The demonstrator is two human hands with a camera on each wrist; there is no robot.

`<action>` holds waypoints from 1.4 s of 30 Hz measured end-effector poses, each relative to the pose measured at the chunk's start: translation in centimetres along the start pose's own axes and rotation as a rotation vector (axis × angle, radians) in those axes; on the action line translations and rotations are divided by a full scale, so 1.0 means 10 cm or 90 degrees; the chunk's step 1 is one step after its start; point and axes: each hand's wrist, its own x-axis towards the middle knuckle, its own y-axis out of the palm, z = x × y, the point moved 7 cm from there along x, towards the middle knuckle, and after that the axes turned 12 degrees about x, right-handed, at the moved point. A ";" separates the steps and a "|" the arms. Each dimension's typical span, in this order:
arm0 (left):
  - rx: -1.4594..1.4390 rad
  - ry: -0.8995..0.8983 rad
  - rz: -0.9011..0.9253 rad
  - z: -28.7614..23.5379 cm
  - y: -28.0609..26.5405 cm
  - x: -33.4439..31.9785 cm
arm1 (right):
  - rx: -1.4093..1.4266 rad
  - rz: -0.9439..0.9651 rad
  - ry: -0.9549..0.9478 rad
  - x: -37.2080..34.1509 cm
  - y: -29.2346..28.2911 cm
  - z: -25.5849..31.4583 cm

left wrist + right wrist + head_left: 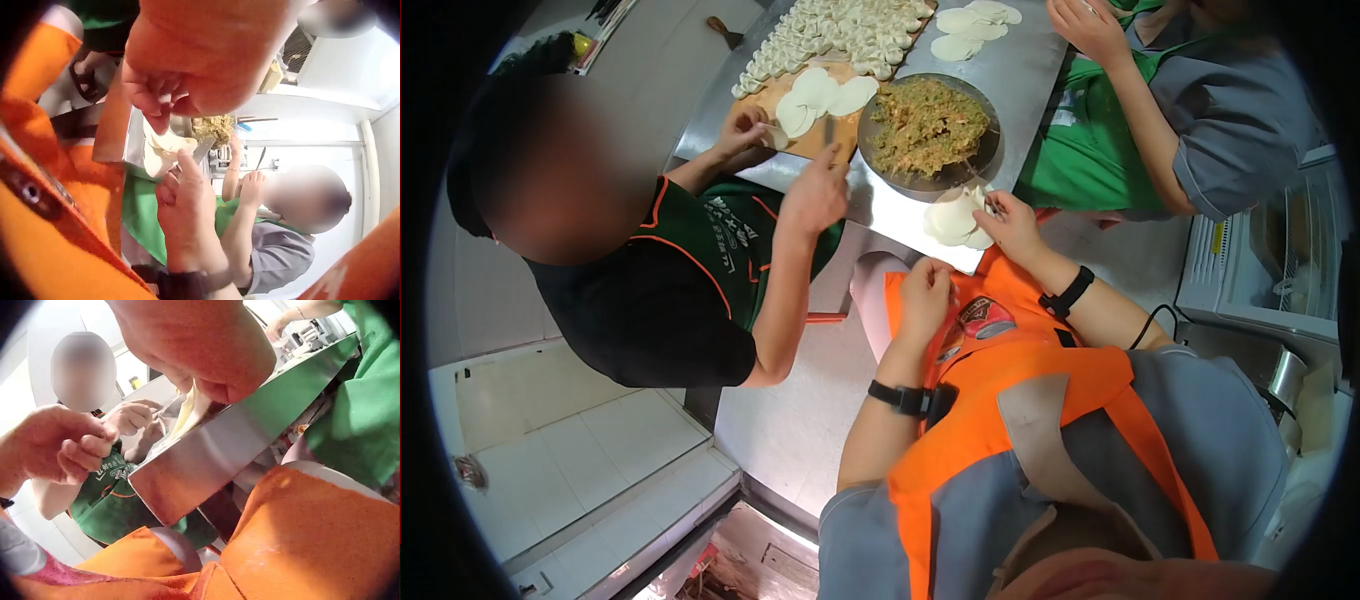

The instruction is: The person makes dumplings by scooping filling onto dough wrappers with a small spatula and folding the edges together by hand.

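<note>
My right hand (1012, 228) grips a flat metal filling spatula (204, 149), its blade jutting past the fingers. The same hand's fingertips are at the edge of a stack of round dough wrappers (950, 220) on the table corner. In the right wrist view a pale wrapper (192, 412) tilts up under that hand. My left hand (927, 295) is raised before the orange apron, its fingers curled and thumb drawn in; nothing shows in it. A round metal pan of chopped filling (930, 125) stands just beyond the wrappers.
A wooden board (808, 147) with wrappers lies at the left, beside rows of folded dumplings (830, 40). A person in a dark green apron (700, 240) works there with both hands. Another in a green apron (1065, 150) stands at the right. More wrappers (960, 45) lie farther back.
</note>
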 end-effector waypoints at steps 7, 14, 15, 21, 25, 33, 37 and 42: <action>0.280 0.166 -0.258 -0.36 -0.01 0.69 | -0.044 -0.045 0.022 -0.03 -0.17 0.03; 0.381 0.093 -0.225 -0.53 0.12 0.69 | -0.009 -0.048 0.026 -0.03 -0.08 -0.08; 0.399 0.107 -0.227 -0.54 0.11 0.66 | 0.028 -0.051 0.004 -0.02 -0.04 -0.06; 0.617 0.441 -0.417 -0.86 -0.10 0.35 | 0.069 0.035 0.051 0.00 0.14 0.11; 0.479 0.395 -0.434 -0.90 -0.22 0.29 | -0.105 0.030 -0.102 -0.03 -0.08 0.36; -0.286 0.067 -0.056 -0.66 -0.07 0.25 | 0.237 0.109 0.119 -0.09 0.01 0.98; -0.292 0.035 0.056 -0.60 -0.01 0.17 | 0.250 0.209 0.130 -0.05 0.15 0.98; -0.345 -0.021 0.118 -0.56 0.13 0.15 | -0.098 0.066 -0.159 0.17 -0.21 1.25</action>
